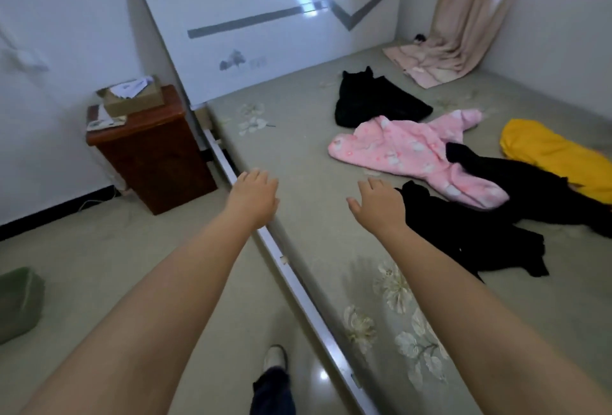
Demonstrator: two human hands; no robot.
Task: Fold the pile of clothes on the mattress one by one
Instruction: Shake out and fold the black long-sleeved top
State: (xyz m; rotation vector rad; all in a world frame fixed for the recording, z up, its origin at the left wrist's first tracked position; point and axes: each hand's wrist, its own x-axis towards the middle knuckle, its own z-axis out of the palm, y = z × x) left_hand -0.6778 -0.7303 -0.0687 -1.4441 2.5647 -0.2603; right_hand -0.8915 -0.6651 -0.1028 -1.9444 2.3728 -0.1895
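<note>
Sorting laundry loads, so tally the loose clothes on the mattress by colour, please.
Black: 3, the far black garment, the middle black garment, the near black garment
Pink: 1, the pink fleece garment
Yellow: 1, the yellow garment
Total: 5

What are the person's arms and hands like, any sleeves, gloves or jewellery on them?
Both arms are bare as far as the picture shows, with no sleeve in view. The left hand and right hand wear no gloves, and no watch, bracelet or ring shows on either wrist or on the fingers. No markings are visible.
</note>
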